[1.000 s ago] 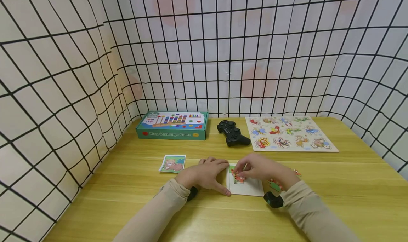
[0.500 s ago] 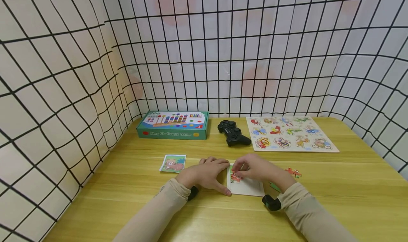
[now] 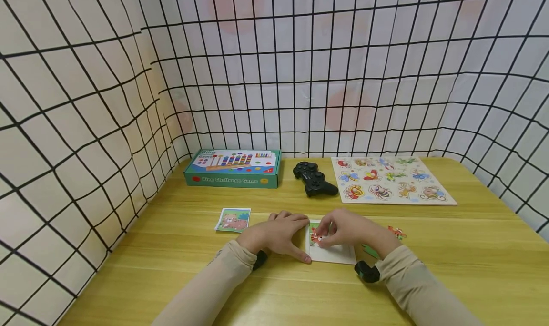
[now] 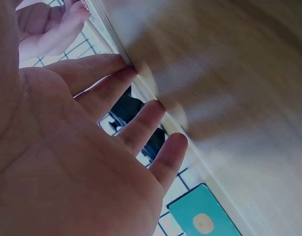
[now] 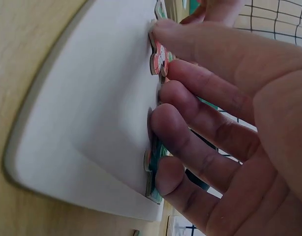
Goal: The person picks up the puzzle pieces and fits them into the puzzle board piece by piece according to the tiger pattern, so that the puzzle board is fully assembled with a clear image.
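Note:
My right hand (image 3: 347, 228) is over a small white puzzle tray (image 3: 332, 256), thumb and index finger pinching a red-and-white jigsaw piece (image 5: 160, 59) low at the tray's surface. Its other fingers curl close above green pieces (image 5: 153, 189) along the tray's far side. Part of the tiger picture (image 3: 315, 240) shows at the tray's upper left, partly covered by the fingers. My left hand (image 3: 279, 235) lies spread at the tray's left side, fingertips and thumb at its edge and nothing in its grip.
Loose jigsaw pieces, one orange (image 3: 396, 231) and one green (image 3: 370, 250), lie by the right forearm. A tiger picture card (image 3: 233, 220) is on the left. Behind stand a Ring Challenge Game box (image 3: 233, 180), a black game controller (image 3: 315, 179) and an insect puzzle board (image 3: 392, 180).
The right hand has shifted slightly over the tray, and the red piece at its fingertips has moved a little left and now shows less. The left hand keeps its place.

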### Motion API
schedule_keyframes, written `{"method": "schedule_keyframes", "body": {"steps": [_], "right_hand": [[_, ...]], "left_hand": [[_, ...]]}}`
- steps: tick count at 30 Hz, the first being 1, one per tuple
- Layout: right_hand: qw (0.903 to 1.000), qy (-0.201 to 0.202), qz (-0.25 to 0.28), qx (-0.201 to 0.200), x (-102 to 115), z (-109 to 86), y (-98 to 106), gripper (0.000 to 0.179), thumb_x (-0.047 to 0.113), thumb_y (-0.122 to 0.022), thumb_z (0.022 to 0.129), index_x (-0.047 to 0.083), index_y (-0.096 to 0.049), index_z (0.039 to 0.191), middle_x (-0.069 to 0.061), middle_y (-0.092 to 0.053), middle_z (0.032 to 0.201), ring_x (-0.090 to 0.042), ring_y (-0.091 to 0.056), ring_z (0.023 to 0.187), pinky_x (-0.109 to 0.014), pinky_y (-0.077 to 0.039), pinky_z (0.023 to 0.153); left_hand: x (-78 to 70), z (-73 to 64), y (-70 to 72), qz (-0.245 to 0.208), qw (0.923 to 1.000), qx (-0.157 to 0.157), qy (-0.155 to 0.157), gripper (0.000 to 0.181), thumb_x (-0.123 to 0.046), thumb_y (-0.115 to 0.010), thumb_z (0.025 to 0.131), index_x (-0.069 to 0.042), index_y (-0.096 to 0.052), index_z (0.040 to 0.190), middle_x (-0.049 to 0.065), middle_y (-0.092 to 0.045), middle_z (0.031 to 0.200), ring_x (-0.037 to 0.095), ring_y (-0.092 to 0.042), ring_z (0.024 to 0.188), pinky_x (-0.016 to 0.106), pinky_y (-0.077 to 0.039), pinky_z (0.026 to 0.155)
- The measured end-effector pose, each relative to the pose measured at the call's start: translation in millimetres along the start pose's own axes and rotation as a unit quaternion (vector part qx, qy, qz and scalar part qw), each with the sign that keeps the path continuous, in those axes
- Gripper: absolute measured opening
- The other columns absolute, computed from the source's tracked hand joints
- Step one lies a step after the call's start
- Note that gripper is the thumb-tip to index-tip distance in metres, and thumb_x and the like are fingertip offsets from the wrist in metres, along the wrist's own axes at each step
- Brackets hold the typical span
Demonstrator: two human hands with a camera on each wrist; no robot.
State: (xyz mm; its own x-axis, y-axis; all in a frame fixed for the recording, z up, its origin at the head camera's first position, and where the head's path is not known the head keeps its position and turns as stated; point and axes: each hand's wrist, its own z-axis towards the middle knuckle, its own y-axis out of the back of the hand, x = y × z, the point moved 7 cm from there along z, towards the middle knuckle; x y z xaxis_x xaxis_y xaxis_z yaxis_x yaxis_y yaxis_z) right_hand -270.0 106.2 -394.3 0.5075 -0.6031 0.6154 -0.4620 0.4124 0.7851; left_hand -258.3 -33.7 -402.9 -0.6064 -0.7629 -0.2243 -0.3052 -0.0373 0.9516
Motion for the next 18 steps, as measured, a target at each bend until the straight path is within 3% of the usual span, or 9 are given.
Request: {"method": "schedule_keyframes", "body": {"steps": [8, 18], "right_hand": [[1.0000, -0.005, 0.005, -0.002, -1.7, 0.7, 1.2, 0.008, 0.017, -0.078, 0.088, 0.013, -0.077, 0.096, 0.008, -0.064, 0.079, -0.012, -0.058, 0.073, -0.028, -0.049, 0.065], [0.9999, -0.005, -0.009, -0.004, -1.5, 1.3, 0.3, 0.013, 0.021, -0.082, 0.085, 0.015, -0.076, 0.096, 0.008, -0.061, 0.079, -0.013, -0.057, 0.073, -0.028, -0.048, 0.064]], "left_hand": [[-0.1, 0.9, -0.4, -0.001, 1.0000, 0.001, 0.003, 0.100, -0.073, -0.069, 0.080, -0.016, -0.038, 0.157, -0.005, -0.033, 0.160, 0.024, -0.032, 0.141, 0.057, -0.023, 0.113], [0.4, 0.5, -0.6, -0.001, 1.0000, 0.003, 0.005, 0.100, -0.073, -0.069, 0.080, -0.017, -0.038, 0.157, -0.005, -0.032, 0.160, 0.024, -0.031, 0.141, 0.058, -0.023, 0.113]]}}
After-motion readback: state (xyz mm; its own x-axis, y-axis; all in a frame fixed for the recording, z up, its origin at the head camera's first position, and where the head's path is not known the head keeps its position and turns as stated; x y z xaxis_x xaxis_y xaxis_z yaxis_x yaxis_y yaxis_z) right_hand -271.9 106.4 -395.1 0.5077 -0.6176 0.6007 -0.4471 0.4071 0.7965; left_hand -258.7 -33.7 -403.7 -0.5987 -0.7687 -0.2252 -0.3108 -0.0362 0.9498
